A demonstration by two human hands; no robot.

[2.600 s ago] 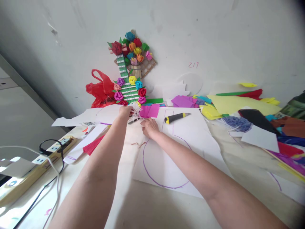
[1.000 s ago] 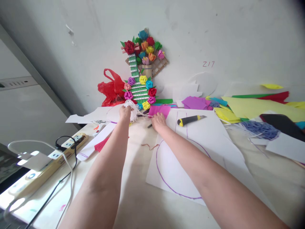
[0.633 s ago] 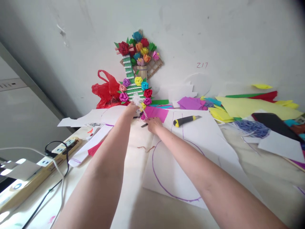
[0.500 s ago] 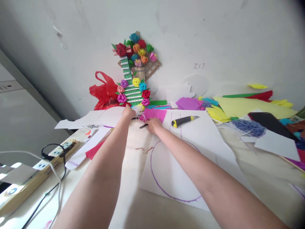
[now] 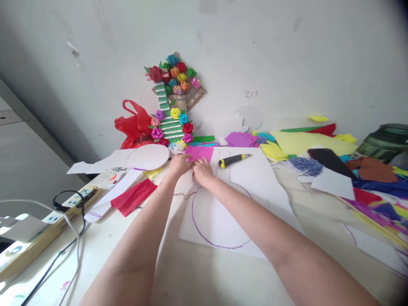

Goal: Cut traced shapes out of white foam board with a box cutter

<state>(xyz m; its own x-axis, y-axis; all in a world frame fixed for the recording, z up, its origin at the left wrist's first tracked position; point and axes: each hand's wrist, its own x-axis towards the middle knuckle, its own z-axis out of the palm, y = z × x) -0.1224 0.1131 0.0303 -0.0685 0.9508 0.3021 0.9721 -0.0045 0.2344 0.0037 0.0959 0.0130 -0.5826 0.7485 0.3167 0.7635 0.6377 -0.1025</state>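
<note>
My left hand is at the far part of the table, its fingers curled in front of a bundle of white string. Almost touching it, my right hand rests at the upper left of a white sheet with a purple circle and lines drawn on it. The fingers of both hands are bent toward each other, and whatever is between them is hidden. Pink crepe paper lies just behind the fingers. A black and yellow utility knife lies on the sheet, blade out.
A guitar-shaped flower craft leans on the wall beside a red plastic bag. At left are a white paper disc, red crepe paper and a power strip. Blue yarn and a phone lie right.
My left hand has come away from the white string and moved right, up to my right hand. The small dark object beside my right hand is now out of sight. The view has shifted right.
</note>
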